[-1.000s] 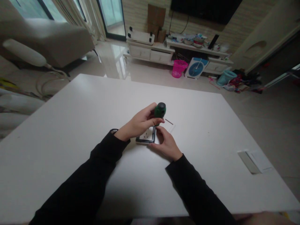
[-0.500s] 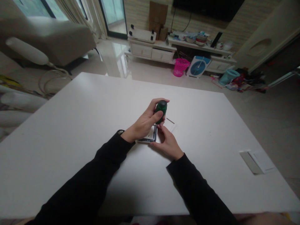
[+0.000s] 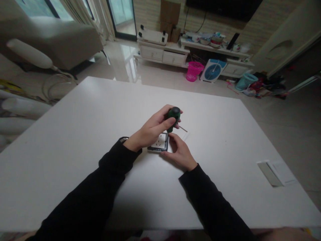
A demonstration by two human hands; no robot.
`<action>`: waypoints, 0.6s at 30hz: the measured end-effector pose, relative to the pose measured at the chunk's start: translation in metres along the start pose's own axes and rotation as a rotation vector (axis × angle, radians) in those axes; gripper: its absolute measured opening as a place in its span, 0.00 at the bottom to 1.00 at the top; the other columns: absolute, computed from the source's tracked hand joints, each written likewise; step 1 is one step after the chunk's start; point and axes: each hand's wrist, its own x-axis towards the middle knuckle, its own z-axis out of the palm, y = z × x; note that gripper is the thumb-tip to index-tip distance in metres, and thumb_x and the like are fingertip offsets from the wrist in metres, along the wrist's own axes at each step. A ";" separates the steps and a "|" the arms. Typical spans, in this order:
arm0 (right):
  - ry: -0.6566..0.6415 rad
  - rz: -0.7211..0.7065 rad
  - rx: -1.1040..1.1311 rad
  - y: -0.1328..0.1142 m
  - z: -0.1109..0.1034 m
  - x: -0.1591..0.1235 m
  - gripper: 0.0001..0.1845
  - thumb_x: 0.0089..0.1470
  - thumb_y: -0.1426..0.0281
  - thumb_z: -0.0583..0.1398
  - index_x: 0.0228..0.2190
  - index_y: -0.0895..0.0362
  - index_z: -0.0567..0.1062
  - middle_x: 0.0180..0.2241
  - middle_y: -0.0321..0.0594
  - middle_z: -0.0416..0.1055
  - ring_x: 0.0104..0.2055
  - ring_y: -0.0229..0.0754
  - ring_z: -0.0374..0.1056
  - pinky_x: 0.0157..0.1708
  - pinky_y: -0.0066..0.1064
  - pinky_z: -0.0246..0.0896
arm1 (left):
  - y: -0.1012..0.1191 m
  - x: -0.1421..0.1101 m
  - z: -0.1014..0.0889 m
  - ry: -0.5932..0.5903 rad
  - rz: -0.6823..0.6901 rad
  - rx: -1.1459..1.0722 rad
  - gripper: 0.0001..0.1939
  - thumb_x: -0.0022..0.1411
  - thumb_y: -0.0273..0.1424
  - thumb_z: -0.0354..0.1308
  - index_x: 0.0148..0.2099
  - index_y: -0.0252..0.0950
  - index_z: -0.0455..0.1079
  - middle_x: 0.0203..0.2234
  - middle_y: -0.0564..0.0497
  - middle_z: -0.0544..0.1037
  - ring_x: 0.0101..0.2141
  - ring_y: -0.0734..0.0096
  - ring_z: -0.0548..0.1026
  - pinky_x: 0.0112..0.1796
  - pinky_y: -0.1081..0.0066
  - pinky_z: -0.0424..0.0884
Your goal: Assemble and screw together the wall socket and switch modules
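Observation:
My left hand (image 3: 156,125) is closed round the green handle of a screwdriver (image 3: 174,117), its black end pointing up toward me. The shaft and tip do not show clearly. Below it lies a wall socket (image 3: 159,142) with a white face, dark slots and a dark border, flat on the table. My right hand (image 3: 181,152) grips the socket's right side, thumb at the near corner and fingers at the far corner. Just beyond that hand is a pale flat piece (image 3: 184,134) with a thin dark edge, partly hidden.
The white table (image 3: 100,113) spreads around both hands. Near its right edge lie a grey strip (image 3: 269,174) and a white flat plate (image 3: 283,172). On the floor beyond stand a pink basket (image 3: 194,71) and a blue-white fan (image 3: 213,70).
My left hand and the screwdriver have shifted slightly, with the wrist lower to the left, so more of the socket's face shows. My right hand stays on the socket.

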 end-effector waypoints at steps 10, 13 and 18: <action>0.008 0.001 0.008 0.001 0.001 -0.001 0.42 0.45 0.68 0.74 0.60 0.52 0.68 0.59 0.47 0.72 0.61 0.55 0.69 0.65 0.50 0.61 | -0.006 0.001 -0.002 0.041 0.000 -0.115 0.21 0.68 0.48 0.60 0.54 0.42 0.62 0.31 0.55 0.72 0.30 0.73 0.73 0.34 0.70 0.73; 0.002 -0.011 0.004 0.000 0.001 0.000 0.41 0.45 0.68 0.74 0.60 0.52 0.69 0.58 0.46 0.73 0.60 0.55 0.70 0.64 0.51 0.62 | -0.005 0.001 -0.001 0.002 -0.042 -0.150 0.20 0.70 0.49 0.57 0.50 0.38 0.67 0.36 0.50 0.74 0.35 0.69 0.76 0.38 0.68 0.75; 0.003 0.000 -0.003 0.003 0.000 0.000 0.41 0.45 0.65 0.74 0.59 0.52 0.70 0.59 0.47 0.72 0.61 0.56 0.69 0.64 0.52 0.63 | -0.002 0.000 0.004 0.071 0.013 -0.022 0.22 0.63 0.41 0.69 0.49 0.41 0.61 0.43 0.51 0.76 0.40 0.67 0.79 0.42 0.65 0.76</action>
